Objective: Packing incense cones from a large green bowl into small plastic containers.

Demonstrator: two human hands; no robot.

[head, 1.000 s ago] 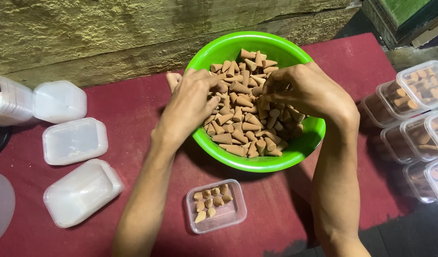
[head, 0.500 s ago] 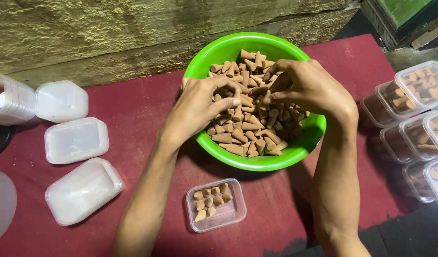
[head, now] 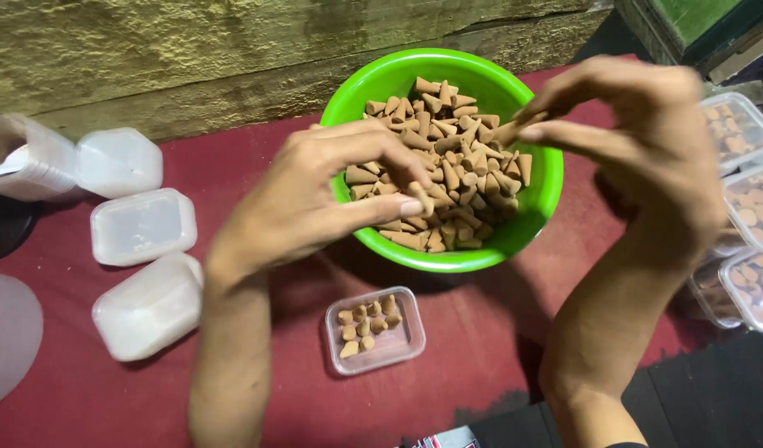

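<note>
While the left hand (head: 315, 199) pinches a brown cone (head: 420, 197) between thumb and fingers over the green bowl (head: 539, 199) of cones, the right hand (head: 647, 141) grips another cone (head: 507, 133) at its fingertips above it, small clear box (head: 375, 330) sitting just below on the red cloth (head: 257, 158).

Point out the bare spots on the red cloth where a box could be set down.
Bare red cloth lies between the small open box and the right forearm, and between the white lidded boxes and the green bowl, though the left hand hovers there. The right edge is crowded with filled clear boxes; the left edge with lids.
</note>
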